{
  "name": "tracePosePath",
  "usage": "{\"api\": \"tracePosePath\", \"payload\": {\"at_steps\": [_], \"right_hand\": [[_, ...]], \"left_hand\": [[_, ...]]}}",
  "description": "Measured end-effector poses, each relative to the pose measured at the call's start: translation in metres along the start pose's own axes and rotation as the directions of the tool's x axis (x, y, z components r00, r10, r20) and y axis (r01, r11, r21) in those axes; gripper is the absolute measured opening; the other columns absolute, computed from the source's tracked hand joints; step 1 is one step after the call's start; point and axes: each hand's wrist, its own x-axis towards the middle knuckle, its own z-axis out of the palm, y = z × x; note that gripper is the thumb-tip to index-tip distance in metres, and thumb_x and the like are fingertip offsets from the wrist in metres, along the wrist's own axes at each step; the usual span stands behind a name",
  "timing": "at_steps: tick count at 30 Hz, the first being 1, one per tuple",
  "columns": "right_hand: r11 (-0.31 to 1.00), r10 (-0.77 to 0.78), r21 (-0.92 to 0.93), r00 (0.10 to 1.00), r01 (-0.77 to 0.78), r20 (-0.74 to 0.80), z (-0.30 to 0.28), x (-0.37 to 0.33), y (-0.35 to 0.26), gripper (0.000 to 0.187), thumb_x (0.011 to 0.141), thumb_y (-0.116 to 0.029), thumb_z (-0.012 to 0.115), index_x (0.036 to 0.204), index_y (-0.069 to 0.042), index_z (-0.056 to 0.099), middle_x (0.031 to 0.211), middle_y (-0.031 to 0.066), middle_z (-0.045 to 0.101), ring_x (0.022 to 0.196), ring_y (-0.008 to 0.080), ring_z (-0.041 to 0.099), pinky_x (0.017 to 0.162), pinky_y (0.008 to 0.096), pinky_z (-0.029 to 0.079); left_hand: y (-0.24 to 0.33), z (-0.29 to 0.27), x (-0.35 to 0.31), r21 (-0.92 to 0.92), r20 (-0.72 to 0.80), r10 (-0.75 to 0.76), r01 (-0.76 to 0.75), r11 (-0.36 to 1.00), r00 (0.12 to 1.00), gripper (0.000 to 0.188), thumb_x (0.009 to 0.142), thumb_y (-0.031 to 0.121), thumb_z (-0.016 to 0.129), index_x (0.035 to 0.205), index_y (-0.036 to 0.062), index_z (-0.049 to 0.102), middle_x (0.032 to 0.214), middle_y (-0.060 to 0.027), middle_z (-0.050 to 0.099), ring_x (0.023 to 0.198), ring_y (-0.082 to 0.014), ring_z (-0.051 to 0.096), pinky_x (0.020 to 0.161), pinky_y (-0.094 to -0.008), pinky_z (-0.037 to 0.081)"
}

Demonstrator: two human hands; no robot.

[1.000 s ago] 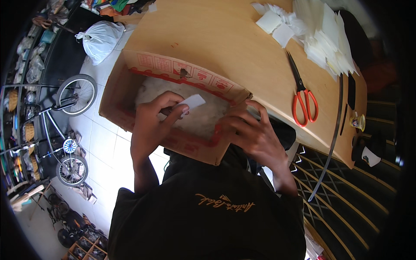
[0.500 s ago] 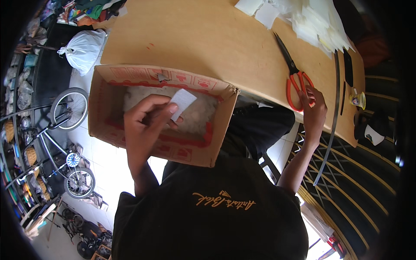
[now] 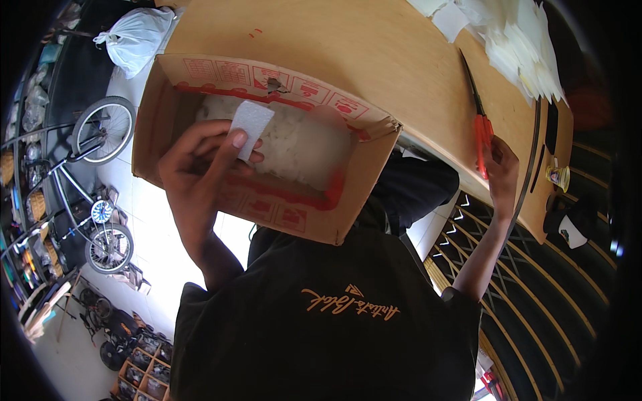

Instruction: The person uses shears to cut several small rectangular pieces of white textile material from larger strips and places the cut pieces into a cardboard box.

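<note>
Between the thumb and fingers of my left hand [image 3: 200, 157] is a small whitish rectangular piece [image 3: 253, 125], perhaps foam or thick cloth. It is above an open cardboard box [image 3: 358, 194] with red printing, whose bottom is covered with loose white pieces [image 3: 294, 147]. At the table's near edge, my right hand [image 3: 501, 164] grips the red-orange handles of a pair of scissors [image 3: 481, 127]. The handles appear turned on edge, and the dark blades look closed, pointing away from me.
The brown tabletop [image 3: 321, 40] stretches beyond the box. White translucent sheets [image 3: 518, 53] are piled at its far right. A yellow tub [image 3: 557, 175] and a dark strap [image 3: 535, 147] are by the right edge. On the left are a white bag [image 3: 137, 37] and a bicycle [image 3: 100, 167].
My right hand has closed on the scissors' handles and turned them from flat to on edge. My left hand still holds the whitish piece over the box. The whole view has shifted.
</note>
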Motion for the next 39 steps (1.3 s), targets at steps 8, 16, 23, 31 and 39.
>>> {"api": "tracePosePath", "payload": {"at_steps": [8,16,23,31,39], "right_hand": [[0.609,-0.322,0.762,0.947,0.222,-0.018,0.023,-0.058,-0.026,0.066,0.087,-0.042,0.072,0.130,0.000,0.047,0.074,-0.0005,0.050,0.051,0.0019,0.035,0.042,0.0171,0.026],[0.370,0.184,0.867,0.942,-0.332,0.282,0.067,-0.120,-0.051,0.064,0.086,-0.058,0.066,0.112,-0.001,0.055,0.065,0.0000,0.051,0.054,0.0056,0.042,0.052,0.0223,0.035],[0.851,-0.251,0.524,0.840,-0.045,0.481,0.075,-0.115,-0.067,0.098,0.047,-0.080,0.077,0.102,-0.003,0.050,0.069,-0.0013,0.043,0.061,0.0122,0.038,0.056,0.0294,0.031],[0.979,-0.201,0.163,0.679,0.120,0.706,0.071,-0.098,-0.087,0.085,0.046,-0.050,0.094,0.102,-0.004,0.050,0.063,0.0066,0.043,0.058,0.0238,0.044,0.056,0.0352,0.037],[0.950,-0.275,0.087,0.675,0.298,0.685,0.076,-0.087,-0.112,0.075,0.048,-0.045,0.094,0.097,-0.003,0.055,0.055,0.0041,0.044,0.044,0.0231,0.044,0.048,0.0351,0.036]], "left_hand": [[-0.005,0.015,-0.003,0.002,0.077,-0.052,0.052,0.999,0.996,0.015,0.090,0.006,0.069,0.101,-0.0047,0.066,0.086,-0.0119,0.072,0.073,-0.0136,0.068,0.065,-0.0239,0.052],[-0.010,0.018,0.000,0.074,0.143,0.041,-0.052,0.996,0.989,0.014,0.092,0.010,0.069,0.098,-0.0031,0.066,0.083,-0.0080,0.071,0.071,-0.0099,0.065,0.064,-0.0237,0.050],[-0.017,0.021,0.010,0.037,0.176,-0.010,0.003,0.999,0.984,0.015,0.091,0.012,0.069,0.098,-0.0016,0.067,0.081,-0.0068,0.071,0.069,-0.0097,0.064,0.061,-0.0226,0.048],[-0.013,0.025,0.004,-0.148,0.190,-0.028,0.056,0.987,0.981,0.016,0.091,0.012,0.070,0.097,-0.0031,0.066,0.078,-0.0091,0.070,0.063,-0.0099,0.063,0.057,-0.0230,0.048],[0.001,0.026,0.002,-0.129,0.212,-0.100,0.129,0.983,0.972,0.012,0.090,0.007,0.066,0.092,-0.0049,0.065,0.074,-0.0137,0.070,0.058,-0.0160,0.066,0.049,-0.0238,0.048]]}}
